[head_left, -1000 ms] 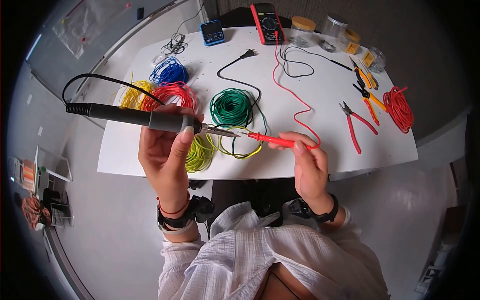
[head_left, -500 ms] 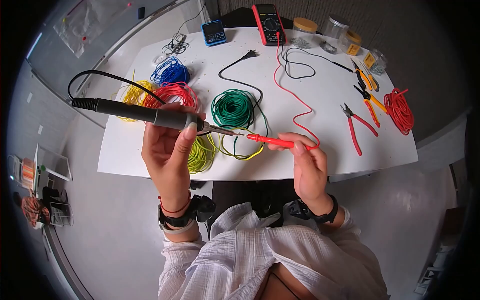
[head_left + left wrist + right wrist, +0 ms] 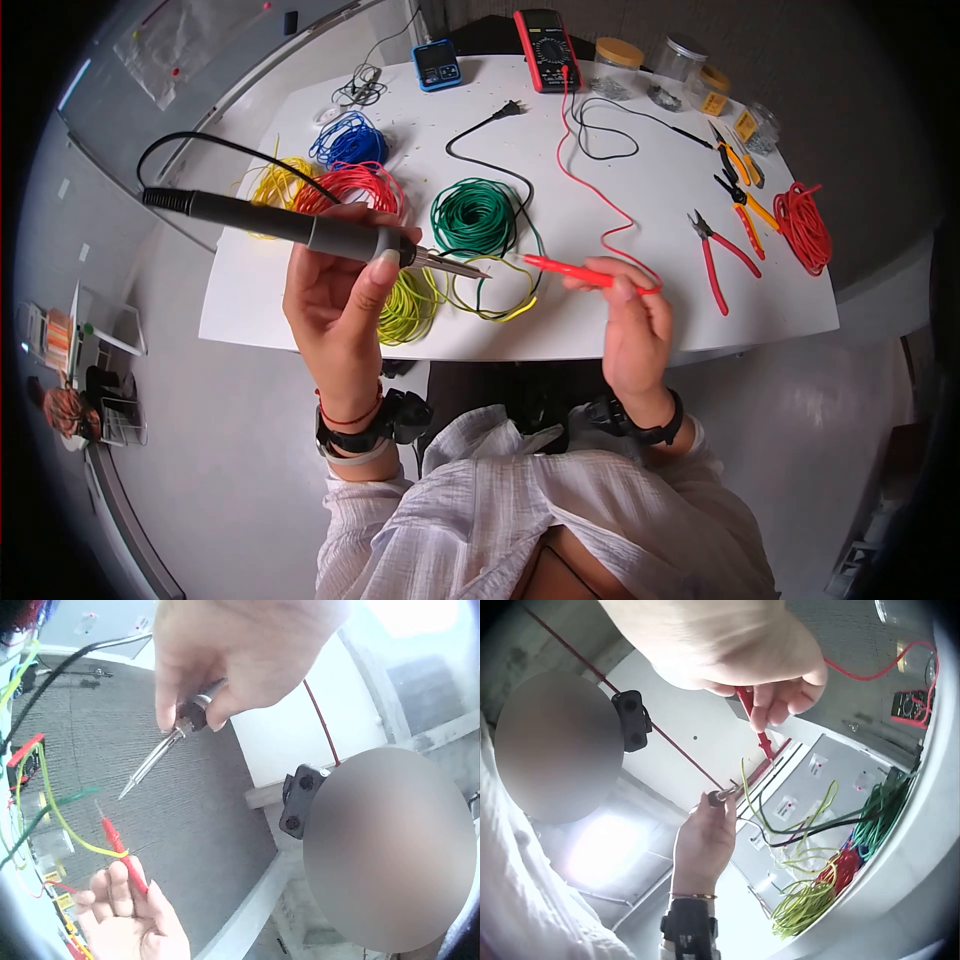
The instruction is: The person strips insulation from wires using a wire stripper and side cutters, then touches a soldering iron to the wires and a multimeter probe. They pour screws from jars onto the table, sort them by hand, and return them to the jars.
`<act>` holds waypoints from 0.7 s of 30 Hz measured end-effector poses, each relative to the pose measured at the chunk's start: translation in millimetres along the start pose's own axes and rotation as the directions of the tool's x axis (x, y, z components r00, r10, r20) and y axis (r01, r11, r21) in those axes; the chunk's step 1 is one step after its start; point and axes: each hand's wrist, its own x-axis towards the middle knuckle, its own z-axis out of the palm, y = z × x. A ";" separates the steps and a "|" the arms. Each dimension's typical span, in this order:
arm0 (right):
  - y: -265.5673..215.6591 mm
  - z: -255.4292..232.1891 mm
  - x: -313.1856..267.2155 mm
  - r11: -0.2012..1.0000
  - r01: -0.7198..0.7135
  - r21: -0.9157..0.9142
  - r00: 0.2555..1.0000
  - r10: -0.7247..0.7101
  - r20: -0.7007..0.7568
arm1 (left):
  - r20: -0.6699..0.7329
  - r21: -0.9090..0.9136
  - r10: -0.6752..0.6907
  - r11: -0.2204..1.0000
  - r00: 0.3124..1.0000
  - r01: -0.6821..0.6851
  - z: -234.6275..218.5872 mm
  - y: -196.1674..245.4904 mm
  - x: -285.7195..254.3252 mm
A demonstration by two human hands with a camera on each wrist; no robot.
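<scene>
In the head view my left hand (image 3: 338,305) grips a soldering iron (image 3: 275,222) by its dark grey handle, its metal tip pointing right. My right hand (image 3: 638,335) pinches a red multimeter probe (image 3: 570,270) pointing left towards the iron. A gap separates the two tips, which also shows in the left wrist view between the iron's tip (image 3: 150,766) and the probe (image 3: 114,838). A red lead runs from the probe to the red-framed multimeter (image 3: 548,52) at the back of the table. Below the tips lies a loop of yellow-green wire (image 3: 495,312).
Coils of green (image 3: 472,218), blue (image 3: 348,142), red (image 3: 352,188) and yellow-green wire (image 3: 408,312) lie around the left hand on the white table (image 3: 590,220). On the right are red-handled cutters (image 3: 718,270), other pliers (image 3: 745,215) and another red coil (image 3: 802,228). Several jars (image 3: 680,62) stand behind.
The probe tip, earlier at the iron's tip, has moved right and slightly up with my right hand, opening a gap. The left hand keeps its hold on the soldering iron, nearly still.
</scene>
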 end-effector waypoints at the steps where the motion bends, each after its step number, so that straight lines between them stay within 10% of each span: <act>1: 1.4 -3.6 1.5 0.999 0.048 -0.013 0.998 -0.048 -0.033 | 0.058 -0.008 -0.030 1.000 0.998 0.030 -7.1 3.1 3.9; 7: -3.0 -27.1 15.3 0.998 -0.010 -0.068 0.999 0.013 0.047 | 0.236 0.088 -0.197 0.980 0.952 0.181 -32.7 20.0 37.4; 12: -14.4 -34.1 44.4 0.977 -0.161 -0.141 0.970 0.183 0.157 | 0.442 0.535 -0.204 0.842 0.873 -0.074 -44.4 35.5 51.3; 21: -24.7 -12.6 97.0 0.983 -0.134 -0.124 0.956 0.162 0.247 | 0.526 0.776 -0.151 0.490 0.837 -0.399 -50.1 63.2 73.5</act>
